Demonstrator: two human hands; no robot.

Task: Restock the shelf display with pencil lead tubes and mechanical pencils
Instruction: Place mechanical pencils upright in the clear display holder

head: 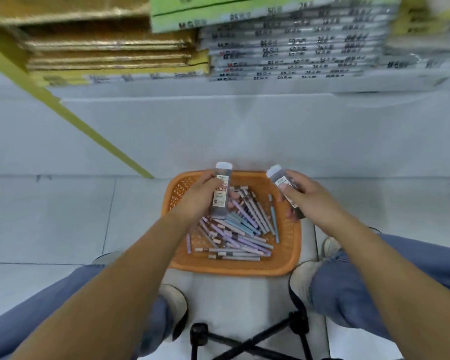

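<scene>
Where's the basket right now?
Head view, centre: the basket sits on the floor, directly beneath the left hand and right hand.

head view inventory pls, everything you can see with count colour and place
left lead tube: one, dark grey, white cap, above basket
right lead tube: one, dark grey, white cap, over basket's right edge
mechanical pencils: too many to count, pastel purple, blue, grey, piled in basket
basket: one, orange, on floor
gold packs: stack, shelf, upper left
silver packs: stack, shelf, upper middle
shelf post: one, yellow-green, left
stool: one, black legs, bottom
left hand: grips left lead tube
right hand: grips right lead tube
</scene>
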